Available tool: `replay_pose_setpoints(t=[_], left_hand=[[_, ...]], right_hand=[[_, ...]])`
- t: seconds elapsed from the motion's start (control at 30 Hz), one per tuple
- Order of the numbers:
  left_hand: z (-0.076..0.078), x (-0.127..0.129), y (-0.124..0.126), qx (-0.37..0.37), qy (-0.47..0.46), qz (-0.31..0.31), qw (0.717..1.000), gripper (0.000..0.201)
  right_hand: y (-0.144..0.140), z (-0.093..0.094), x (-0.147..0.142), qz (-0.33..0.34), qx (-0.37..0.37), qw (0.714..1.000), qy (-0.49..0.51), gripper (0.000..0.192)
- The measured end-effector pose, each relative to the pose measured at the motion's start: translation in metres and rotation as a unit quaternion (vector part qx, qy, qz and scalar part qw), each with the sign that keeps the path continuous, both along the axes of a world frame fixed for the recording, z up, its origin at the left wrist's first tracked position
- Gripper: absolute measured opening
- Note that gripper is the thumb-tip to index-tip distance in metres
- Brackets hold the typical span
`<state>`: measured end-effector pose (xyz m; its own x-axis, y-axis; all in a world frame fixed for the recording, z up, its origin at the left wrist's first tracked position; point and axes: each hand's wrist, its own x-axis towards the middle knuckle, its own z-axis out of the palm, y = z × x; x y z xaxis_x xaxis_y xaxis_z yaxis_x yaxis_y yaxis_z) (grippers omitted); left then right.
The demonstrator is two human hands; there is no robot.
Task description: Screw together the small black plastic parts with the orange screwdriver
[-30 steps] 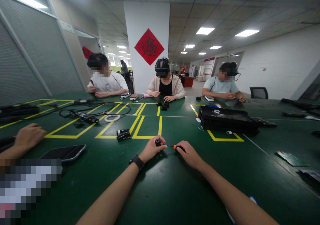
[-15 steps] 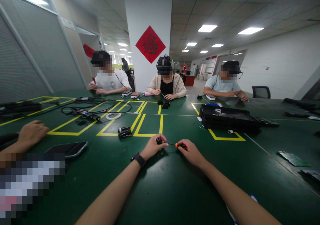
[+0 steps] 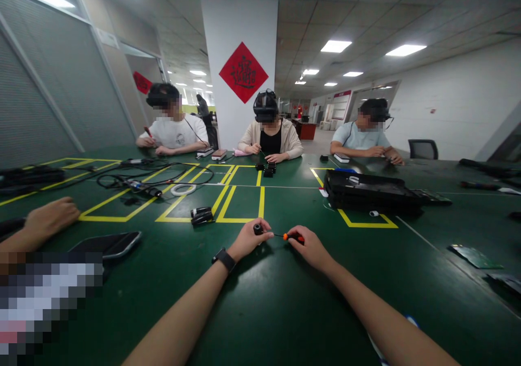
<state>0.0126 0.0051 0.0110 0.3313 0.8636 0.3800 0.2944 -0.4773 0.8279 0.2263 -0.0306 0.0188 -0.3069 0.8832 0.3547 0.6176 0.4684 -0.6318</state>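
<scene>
Since the earlier frame our hands barely shift. Our left hand (image 3: 247,241) pinches the black part (image 3: 258,229); our right hand (image 3: 311,246) grips the screwdriver (image 3: 290,237), shaft pointing left into it.

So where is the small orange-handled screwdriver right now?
The small orange-handled screwdriver is centre-frame in the right hand, its tip at the small black cylindrical part held by the left hand.

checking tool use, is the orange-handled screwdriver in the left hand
No, the right hand grips the screwdriver; the left hand holds a small black part.
</scene>
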Motion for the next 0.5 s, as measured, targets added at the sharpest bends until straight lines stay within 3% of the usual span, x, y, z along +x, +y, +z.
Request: replay_pose_setpoints(t=[0.3,0.5], left_hand=[[-0.0025,0.0,0.0014,0.004,0.003,-0.002,1.0,0.026],[-0.0014,0.0012,0.001,-0.012,-0.003,-0.009,1.0,0.029]], right_hand=[[0.0013,-0.0004,0.0005,0.011,-0.006,1.0,-0.012,0.024],[0.001,-0.0032,0.0005,0.01,0.002,1.0,0.021,0.014]])
